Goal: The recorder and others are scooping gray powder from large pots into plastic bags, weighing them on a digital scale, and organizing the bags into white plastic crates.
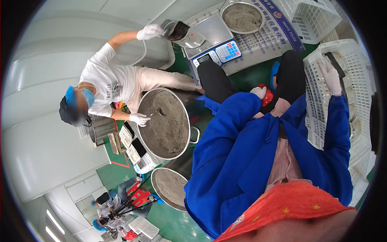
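My gloved left hand point(257, 93) rests between my knees, closed against a shiny red object point(267, 98) whose shape is partly hidden. My gloved right hand point(331, 78) reaches into a white perforated crate point(313, 111) at my right, fingers extended against stacked packets point(350, 99) with clear and black parts. Before me, a scale point(227, 51) with a keypad stands beside a steel bowl of grey powder point(242, 18).
At left, a masked co-worker holds a pouch point(185, 36) near the scale and a scoop point(161, 112) in a large powder pot point(169, 125). Another pot point(169, 187) stands below it. Farther back are people, a red stool point(140, 197) and trays. More crates point(306, 20) sit at upper right.
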{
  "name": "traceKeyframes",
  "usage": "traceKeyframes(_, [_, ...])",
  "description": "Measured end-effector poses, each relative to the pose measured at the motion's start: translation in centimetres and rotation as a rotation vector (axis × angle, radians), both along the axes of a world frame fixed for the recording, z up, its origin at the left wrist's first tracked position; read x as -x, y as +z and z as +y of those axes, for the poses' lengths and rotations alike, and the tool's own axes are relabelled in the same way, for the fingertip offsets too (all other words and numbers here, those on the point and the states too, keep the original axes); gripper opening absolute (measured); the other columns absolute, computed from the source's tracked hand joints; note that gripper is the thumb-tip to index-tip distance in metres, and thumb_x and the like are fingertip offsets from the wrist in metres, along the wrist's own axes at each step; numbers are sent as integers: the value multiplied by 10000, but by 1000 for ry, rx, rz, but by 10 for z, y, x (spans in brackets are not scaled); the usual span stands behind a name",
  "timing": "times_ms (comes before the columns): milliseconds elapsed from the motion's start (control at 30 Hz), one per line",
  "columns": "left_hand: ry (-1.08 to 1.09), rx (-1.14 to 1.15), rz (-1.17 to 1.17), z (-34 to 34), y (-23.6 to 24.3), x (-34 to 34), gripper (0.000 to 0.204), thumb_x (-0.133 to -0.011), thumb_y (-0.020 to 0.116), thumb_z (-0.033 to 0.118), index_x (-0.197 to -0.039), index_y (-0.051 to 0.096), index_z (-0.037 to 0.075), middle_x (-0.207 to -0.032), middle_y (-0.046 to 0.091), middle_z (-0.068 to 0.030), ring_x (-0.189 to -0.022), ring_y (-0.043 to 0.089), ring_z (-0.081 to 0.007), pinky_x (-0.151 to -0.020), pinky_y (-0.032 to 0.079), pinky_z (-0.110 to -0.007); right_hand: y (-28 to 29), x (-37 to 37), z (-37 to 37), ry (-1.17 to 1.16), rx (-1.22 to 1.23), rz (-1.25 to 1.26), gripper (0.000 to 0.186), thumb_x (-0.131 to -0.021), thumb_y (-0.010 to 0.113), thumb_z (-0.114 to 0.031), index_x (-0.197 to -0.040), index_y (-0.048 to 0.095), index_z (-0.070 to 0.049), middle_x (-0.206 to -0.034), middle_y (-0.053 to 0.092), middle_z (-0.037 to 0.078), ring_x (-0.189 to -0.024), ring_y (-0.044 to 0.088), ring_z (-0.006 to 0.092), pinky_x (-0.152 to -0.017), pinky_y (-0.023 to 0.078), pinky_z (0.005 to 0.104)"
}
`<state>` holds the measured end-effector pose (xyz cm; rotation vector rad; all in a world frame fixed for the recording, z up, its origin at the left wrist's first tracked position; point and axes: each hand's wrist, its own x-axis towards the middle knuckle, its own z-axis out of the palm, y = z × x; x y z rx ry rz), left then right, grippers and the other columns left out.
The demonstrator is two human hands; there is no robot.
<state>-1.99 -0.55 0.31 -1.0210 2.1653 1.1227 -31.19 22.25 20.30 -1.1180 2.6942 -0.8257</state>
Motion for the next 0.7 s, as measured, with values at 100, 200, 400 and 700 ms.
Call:
traceKeyframes(100, [-51, 132, 26, 9, 20, 10, 553, -935, 408, 481, -1044, 710, 32, -1114, 661, -233, -1091, 616, -369, -966, 461, -463, 0, 1, 1, 2, 32, 21, 339, -936, 579, -278, -1132, 627, -5, -1019, 636, 277, -996, 590, 449, -826, 484, 446])
traceKeyframes(200, [-126, 225, 101, 22, 32, 19, 465, -904, 492, 441, -1006, 715, 46, -1059, 680, -215, -1027, 641, -368, -920, 490, -469, 1, 0, -3, 18, 33, 12, 336, -934, 583, -276, -1133, 630, -9, -1030, 639, 270, -1007, 592, 440, -835, 483, 444])
traceKeyframes(400, [-128, 139, 266, 25, 26, 15, 451, -893, 534, 416, -1075, 702, 40, -1080, 679, -211, -1042, 640, -357, -930, 493, -447, 6, -4, 0, -39, 29, 31, 407, -917, 606, -232, -1254, 567, -7, -1142, 640, 229, -1065, 600, 409, -888, 478, 431])
traceKeyframes(700, [-195, 44, 235, 9, 10, 22, 432, -887, 543, 403, -1038, 706, 33, -1080, 672, -228, -1033, 637, -379, -910, 494, -469, 76, -89, -120, 192, 191, 497, 634, -840, 631, -69, -1432, 406, -30, -1301, 557, 217, -1165, 549, 377, -988, 439, 417])
